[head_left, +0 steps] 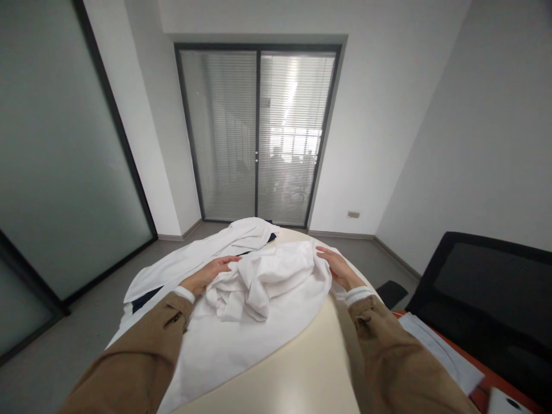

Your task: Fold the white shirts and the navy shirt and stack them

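Note:
A crumpled white garment (276,282) lies bunched on the table, its lower part spread flat toward me; collar and sleeves cannot be made out. At its left side, my left hand (211,272) holds the bunched fabric, thumb and fingers closed on a fold. My right hand (338,268) grips the garment's far right edge, with the fingertips bent over the cloth and the thumb hidden. Both hands are at about the same height, the bunch of cloth between them.
Another white garment (224,240) with dark navy fabric (146,299) under it lies along the table's left side. The cream table (297,371) has a rounded edge. At right stand a black mesh chair (487,305) and an orange surface with white papers (440,345).

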Action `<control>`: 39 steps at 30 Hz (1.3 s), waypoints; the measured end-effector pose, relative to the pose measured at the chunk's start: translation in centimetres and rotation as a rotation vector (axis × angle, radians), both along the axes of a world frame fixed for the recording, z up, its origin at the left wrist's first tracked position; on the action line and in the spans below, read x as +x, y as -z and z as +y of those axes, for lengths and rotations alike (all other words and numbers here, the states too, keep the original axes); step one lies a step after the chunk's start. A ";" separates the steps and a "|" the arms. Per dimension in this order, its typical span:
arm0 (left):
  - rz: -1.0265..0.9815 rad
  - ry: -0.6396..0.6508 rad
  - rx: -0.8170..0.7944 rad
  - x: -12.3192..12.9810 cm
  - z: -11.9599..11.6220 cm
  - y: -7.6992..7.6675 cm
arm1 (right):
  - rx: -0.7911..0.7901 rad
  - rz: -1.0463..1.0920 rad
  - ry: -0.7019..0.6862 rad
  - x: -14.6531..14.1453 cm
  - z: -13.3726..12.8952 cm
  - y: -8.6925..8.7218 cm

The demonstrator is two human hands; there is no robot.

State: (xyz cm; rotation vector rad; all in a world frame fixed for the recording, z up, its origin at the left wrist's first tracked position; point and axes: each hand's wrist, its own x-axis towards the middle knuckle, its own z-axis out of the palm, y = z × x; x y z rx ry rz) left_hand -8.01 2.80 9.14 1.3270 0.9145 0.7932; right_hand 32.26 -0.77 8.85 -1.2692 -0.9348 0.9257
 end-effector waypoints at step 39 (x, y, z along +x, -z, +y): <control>0.442 -0.254 0.641 -0.4 -1.2 0.2 | 0.318 -1.572 -0.246 -7.6 -6.1 2.8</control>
